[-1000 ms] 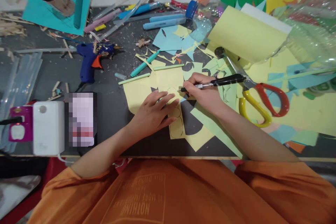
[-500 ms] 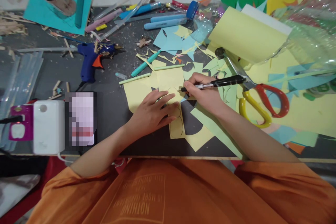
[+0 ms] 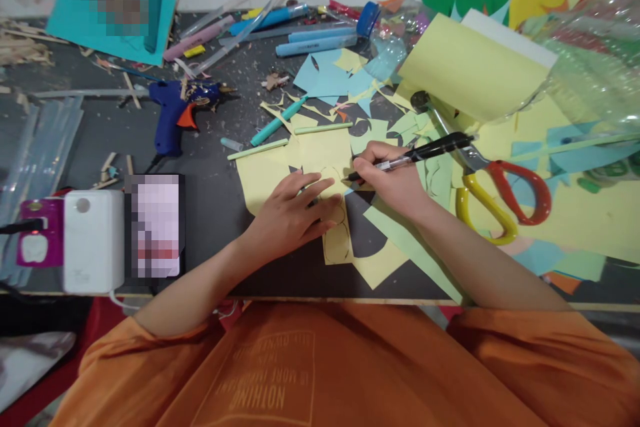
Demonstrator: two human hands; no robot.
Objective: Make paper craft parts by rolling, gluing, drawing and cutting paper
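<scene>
My right hand (image 3: 387, 177) grips a black pen (image 3: 425, 150), its tip at a sheet of yellow paper (image 3: 325, 147). Rounded outlines are drawn in black down the strip of that sheet nearest me. My left hand (image 3: 300, 207) lies spread on the yellow paper, fingers apart, covering part of the drawn shapes. Thin rolled green paper sticks (image 3: 323, 127) lie along the paper's far edge. Right of my right hand are scissors (image 3: 520, 190) with one red and one yellow handle, partly over paper scraps.
A blue glue gun (image 3: 167, 117) lies at the left, beyond a phone (image 3: 155, 227) and a white power adapter (image 3: 93, 240). Markers (image 3: 315, 45) and a clear plastic bottle (image 3: 387, 43) are at the back. Coloured paper scraps (image 3: 385, 267) spread over the right side.
The pen tip has moved slightly down and right along the drawn curve, with my right hand shifting a little. My left hand stays in place.
</scene>
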